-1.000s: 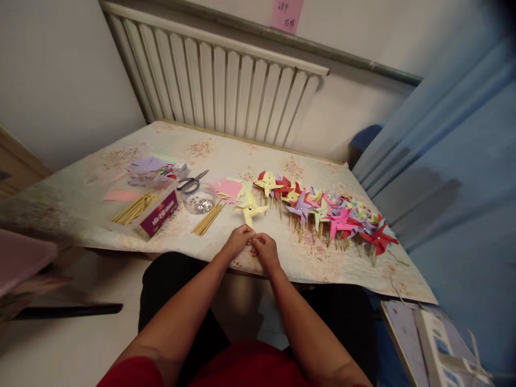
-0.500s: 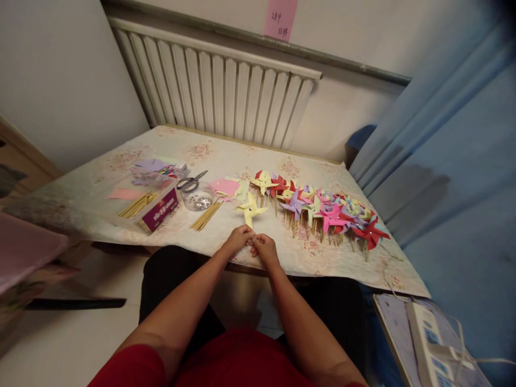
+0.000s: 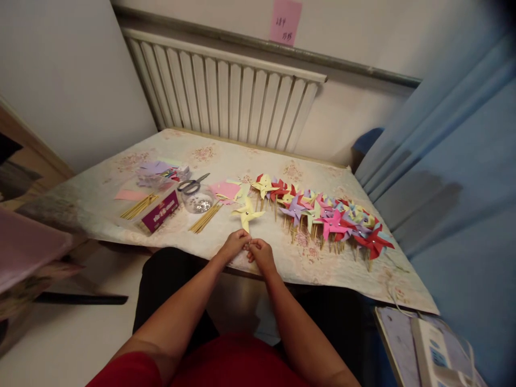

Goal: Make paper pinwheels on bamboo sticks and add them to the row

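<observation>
A pale yellow paper pinwheel (image 3: 247, 214) with a dark dot at its centre stands just beyond my fingertips, near the table's front edge. My left hand (image 3: 235, 243) and my right hand (image 3: 260, 255) meet below it, fingers pinched together around its stick, most of which they hide. To the right, many finished pinwheels (image 3: 334, 223) in red, pink, purple and yellow lie in rows with their sticks toward me. Left of my hands lies a bundle of thin wooden sticks (image 3: 205, 218). Behind it is a clear round tub (image 3: 198, 202) of small shiny pieces.
Scissors (image 3: 192, 185) lie behind the tub, beside pink and yellow paper pieces (image 3: 226, 191). A purple-labelled box (image 3: 160, 212) of sticks stands left, with a container of paper scraps (image 3: 161, 171) behind. A power strip (image 3: 433, 349) sits low at right, near a blue curtain (image 3: 463, 161).
The yellow pinwheel's blades have turned a little, and its head sits slightly lower. Both hands keep their pinch at the stick. The whole view has shifted slightly.
</observation>
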Available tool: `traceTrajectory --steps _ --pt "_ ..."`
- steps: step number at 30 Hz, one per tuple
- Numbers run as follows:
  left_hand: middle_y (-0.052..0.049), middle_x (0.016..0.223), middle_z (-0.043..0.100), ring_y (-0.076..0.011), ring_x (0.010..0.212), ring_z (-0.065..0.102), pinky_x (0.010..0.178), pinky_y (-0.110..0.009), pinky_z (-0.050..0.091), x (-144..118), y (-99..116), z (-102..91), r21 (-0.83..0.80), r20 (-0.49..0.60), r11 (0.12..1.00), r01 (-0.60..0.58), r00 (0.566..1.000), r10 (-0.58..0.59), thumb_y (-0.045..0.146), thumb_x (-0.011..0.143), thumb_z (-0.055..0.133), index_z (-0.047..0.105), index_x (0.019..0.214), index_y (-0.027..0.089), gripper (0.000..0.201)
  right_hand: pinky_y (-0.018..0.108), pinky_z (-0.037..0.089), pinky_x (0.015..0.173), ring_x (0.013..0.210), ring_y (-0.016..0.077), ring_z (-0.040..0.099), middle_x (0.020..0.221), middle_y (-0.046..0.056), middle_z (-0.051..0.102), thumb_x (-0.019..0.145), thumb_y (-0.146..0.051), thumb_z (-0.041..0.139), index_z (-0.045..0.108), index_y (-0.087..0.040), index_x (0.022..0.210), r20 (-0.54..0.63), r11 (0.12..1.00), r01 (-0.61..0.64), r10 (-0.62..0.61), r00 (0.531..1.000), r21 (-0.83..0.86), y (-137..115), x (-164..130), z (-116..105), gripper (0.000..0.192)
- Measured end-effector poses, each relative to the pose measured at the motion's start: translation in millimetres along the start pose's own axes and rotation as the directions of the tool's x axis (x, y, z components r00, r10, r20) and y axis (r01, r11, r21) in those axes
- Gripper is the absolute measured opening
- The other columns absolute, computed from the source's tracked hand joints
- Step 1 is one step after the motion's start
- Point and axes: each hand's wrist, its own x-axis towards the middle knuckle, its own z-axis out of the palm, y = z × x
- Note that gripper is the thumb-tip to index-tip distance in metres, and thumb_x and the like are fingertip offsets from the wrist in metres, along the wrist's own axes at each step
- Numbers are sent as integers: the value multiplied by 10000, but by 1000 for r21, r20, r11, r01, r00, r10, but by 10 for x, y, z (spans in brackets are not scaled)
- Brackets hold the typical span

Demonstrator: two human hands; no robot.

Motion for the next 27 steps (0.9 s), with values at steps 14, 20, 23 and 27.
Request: traceTrajectory --steps 14,20,23,27 --pt "49 520 515 -100 490 459 524 -233 329 1 32 4 49 -20 998 45 999 -44 390 731 592 517 677 180 229 196 436 378 376 88 492 516 -58 587 653 -273 537 573 -171 819 102 999 -20 16 995 46 -45 1 -44 198" --pt "48 525 513 -102 494 458 532 -235 338 0 51 13 72 -34 995 72 997 -70 412 720 601 520 678 180 249 190 435 371 373 81 483 515 -62 573 643 -268 553 566 -177 801 138 997 -36 27 990 65 -84 -13 -66 182" --pt "51 510 502 -98 480 443 523 -234 326 1 73 22 68 -40 995 79 996 -77 418 710 612 514 668 179 261 181 418 354 378 82 491 524 -59 572 632 -269 558 560 -183 805 142 995 -72 61 988 71 -77 2 -66 193" --pt "53 503 498 -94 470 433 511 -230 303 2 77 27 38 -32 996 86 996 -85 418 721 614 504 674 180 266 188 434 353 401 87 515 596 -45 603 621 -276 544 560 -183 835 137 992 -71 57 989 102 -41 25 -65 234"
